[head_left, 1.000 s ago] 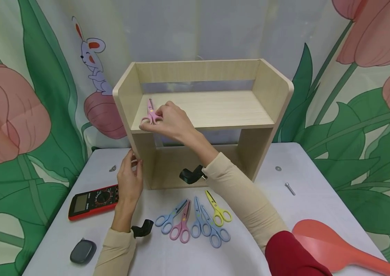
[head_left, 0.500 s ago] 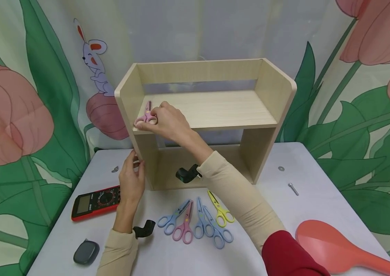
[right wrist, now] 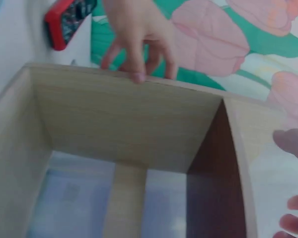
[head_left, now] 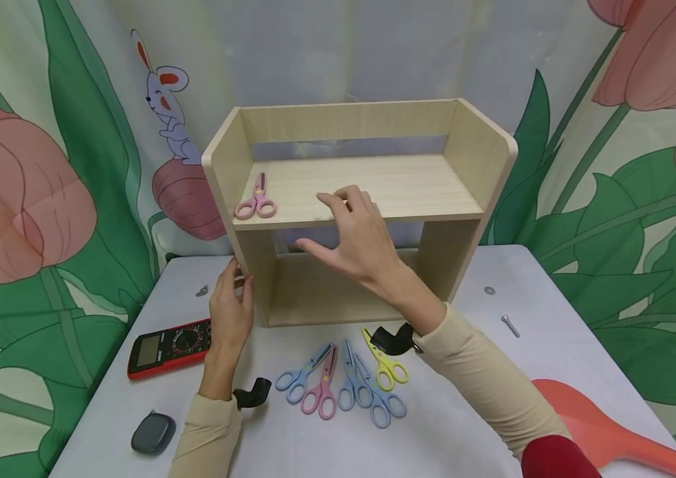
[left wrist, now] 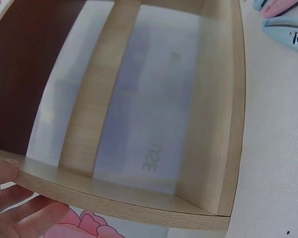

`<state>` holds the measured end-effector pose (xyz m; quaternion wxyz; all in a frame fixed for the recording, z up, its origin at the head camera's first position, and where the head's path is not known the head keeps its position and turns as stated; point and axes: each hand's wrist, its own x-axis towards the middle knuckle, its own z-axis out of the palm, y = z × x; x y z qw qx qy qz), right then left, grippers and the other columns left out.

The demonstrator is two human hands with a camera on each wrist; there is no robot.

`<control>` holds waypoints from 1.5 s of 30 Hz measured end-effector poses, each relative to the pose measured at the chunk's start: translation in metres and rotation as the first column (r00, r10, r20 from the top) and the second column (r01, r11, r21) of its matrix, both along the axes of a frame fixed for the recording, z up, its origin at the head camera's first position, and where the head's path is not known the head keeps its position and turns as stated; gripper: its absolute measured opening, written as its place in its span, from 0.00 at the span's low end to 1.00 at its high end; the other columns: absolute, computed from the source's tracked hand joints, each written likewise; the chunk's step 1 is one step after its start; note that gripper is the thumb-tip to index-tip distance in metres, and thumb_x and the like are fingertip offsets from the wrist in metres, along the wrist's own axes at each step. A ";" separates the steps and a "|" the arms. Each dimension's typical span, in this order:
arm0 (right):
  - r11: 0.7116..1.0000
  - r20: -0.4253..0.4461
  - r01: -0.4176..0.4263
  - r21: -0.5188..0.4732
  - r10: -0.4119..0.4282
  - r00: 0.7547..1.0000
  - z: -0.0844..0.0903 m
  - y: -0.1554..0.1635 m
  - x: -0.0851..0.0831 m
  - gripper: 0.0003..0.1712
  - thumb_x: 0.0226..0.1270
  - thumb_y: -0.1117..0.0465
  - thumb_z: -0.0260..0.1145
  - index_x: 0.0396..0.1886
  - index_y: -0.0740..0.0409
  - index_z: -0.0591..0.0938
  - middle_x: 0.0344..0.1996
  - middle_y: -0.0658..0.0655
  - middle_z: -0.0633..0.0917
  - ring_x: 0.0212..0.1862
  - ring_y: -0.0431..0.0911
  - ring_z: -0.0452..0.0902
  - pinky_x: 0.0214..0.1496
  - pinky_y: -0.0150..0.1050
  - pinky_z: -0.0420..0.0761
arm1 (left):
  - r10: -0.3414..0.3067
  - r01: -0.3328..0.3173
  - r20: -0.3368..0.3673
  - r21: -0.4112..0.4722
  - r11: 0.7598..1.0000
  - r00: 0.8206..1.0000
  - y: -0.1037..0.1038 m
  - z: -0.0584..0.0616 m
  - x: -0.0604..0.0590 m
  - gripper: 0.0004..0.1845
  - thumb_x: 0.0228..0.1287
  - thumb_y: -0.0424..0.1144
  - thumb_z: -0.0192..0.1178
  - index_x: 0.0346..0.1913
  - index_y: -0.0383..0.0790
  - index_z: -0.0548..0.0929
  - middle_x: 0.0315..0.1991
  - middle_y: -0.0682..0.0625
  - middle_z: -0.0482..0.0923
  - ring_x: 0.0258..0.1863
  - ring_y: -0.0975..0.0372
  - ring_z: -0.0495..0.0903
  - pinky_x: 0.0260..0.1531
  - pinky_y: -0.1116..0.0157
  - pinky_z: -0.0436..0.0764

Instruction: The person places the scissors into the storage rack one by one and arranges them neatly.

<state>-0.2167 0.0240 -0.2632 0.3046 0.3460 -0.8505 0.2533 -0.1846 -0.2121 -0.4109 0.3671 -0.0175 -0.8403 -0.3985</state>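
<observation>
A pale wooden shelf unit (head_left: 463,166) stands on the white table (head_left: 553,292). Small pink scissors (head_left: 256,201) lie alone at the left end of its upper board. My right hand (head_left: 329,226) hovers empty, fingers spread, just in front of that board's front edge, well right of the scissors. My left hand (head_left: 236,292) holds the front edge of the shelf's left side panel, low down, between thumb and fingers. In the right wrist view the left hand's fingers (right wrist: 139,54) hang over that panel (right wrist: 124,119). In the left wrist view the fingers (left wrist: 25,220) lie under the panel edge (left wrist: 114,198).
Several child scissors lie in front of the shelf: blue (head_left: 299,378), pink (head_left: 321,393), two more blue (head_left: 368,395) and yellow (head_left: 386,364). A red multimeter (head_left: 167,345), a grey oval object (head_left: 149,431), a coral plastic spoon (head_left: 607,431), a bolt (head_left: 510,325) and a washer (head_left: 489,290) are around.
My right hand has let go of the pink scissors on the upper board and drawn back right and down, now empty. My left hand stays on the side panel.
</observation>
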 end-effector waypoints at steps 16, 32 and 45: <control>0.995 0.322 0.084 0.046 -0.095 0.942 -0.141 0.094 0.044 0.48 0.51 0.39 0.77 0.68 0.56 0.75 0.61 0.58 0.77 0.62 0.55 0.71 0.62 0.56 0.79 | 0.008 -0.008 -0.016 0.012 1.000 1.000 -0.003 0.002 -0.004 0.25 0.71 0.31 0.59 0.69 0.38 0.71 0.54 0.34 0.78 0.48 0.43 0.85 0.41 0.48 0.89; 0.967 0.574 0.078 0.242 -0.208 0.792 -0.218 0.122 0.054 0.45 0.51 0.41 0.79 0.65 0.58 0.78 0.51 0.52 0.81 0.54 0.47 0.74 0.60 0.50 0.78 | 0.007 -0.007 -0.017 0.000 1.000 1.000 -0.003 0.003 -0.002 0.24 0.72 0.32 0.59 0.68 0.38 0.71 0.53 0.33 0.78 0.48 0.43 0.85 0.40 0.48 0.89; 0.963 0.533 0.021 0.269 -0.167 0.830 -0.220 0.125 0.059 0.35 0.45 0.42 0.82 0.51 0.55 0.87 0.42 0.45 0.78 0.42 0.39 0.70 0.45 0.37 0.76 | 0.011 -0.011 0.012 0.001 1.000 1.000 -0.001 -0.001 0.003 0.25 0.72 0.33 0.59 0.70 0.39 0.70 0.54 0.34 0.78 0.49 0.43 0.85 0.42 0.49 0.89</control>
